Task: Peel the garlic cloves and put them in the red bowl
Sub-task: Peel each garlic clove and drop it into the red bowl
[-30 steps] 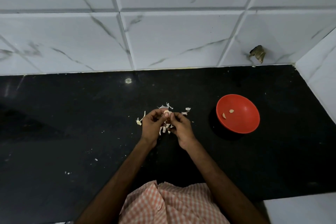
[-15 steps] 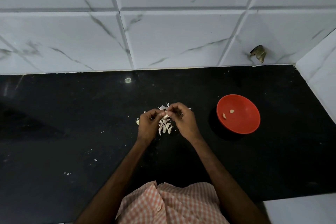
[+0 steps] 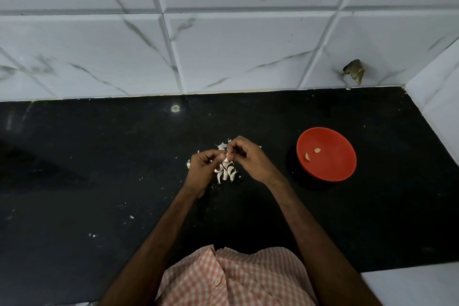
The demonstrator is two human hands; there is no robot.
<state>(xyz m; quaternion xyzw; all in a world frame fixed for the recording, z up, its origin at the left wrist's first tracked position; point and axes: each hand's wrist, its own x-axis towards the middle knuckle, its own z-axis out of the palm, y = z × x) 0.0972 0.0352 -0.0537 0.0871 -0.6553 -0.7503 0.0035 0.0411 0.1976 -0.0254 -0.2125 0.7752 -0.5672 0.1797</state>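
My left hand (image 3: pixel 202 169) and my right hand (image 3: pixel 249 159) meet above the black counter and pinch one garlic clove (image 3: pixel 226 156) between their fingertips. Just below the hands lies a small heap of unpeeled garlic cloves (image 3: pixel 226 172). Bits of white garlic skin (image 3: pixel 221 146) lie beyond the fingers. The red bowl (image 3: pixel 330 166) stands to the right of my right hand and holds two peeled cloves (image 3: pixel 317 150).
The black counter (image 3: pixel 99 169) runs left to right, backed by a white marble-tile wall (image 3: pixel 223 45) and a side wall at the right. Small skin flakes (image 3: pixel 131 216) dot the counter at the left front. A white ledge (image 3: pixel 409 285) sits at the bottom right.
Both hands rose slightly away from me with the clove, uncovering the heap of cloves beneath. The right hand's fingers shifted on the clove. The bowl has not moved.
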